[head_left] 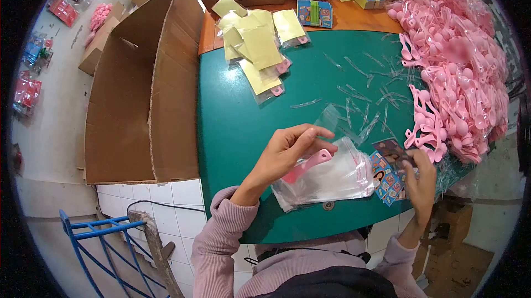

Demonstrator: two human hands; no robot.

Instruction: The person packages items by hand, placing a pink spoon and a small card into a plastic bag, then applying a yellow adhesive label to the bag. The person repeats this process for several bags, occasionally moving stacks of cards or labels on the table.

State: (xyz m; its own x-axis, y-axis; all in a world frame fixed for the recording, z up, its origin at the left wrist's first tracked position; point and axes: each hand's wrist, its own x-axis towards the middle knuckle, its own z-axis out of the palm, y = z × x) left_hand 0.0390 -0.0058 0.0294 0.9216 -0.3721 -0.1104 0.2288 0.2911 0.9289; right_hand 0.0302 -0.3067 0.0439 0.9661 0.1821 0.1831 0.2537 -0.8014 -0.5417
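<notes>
Centre frame, the left hand (285,154) is closed on a smooth pink plastic handle (307,166) over a crinkly stack of clear bags (338,179) on the green desk (238,110). Lower right, the right hand (421,179) grips glossy printed cards (387,180).

The left hand (282,154) covers one end of the pink handle (312,162); the right hand (423,179) hides part of the printed cards (385,179), their print too small to read.

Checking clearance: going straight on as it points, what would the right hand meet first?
The right hand, holding printed cards, would probably meet the heap of pink spoons first; depth is unclear.
</notes>
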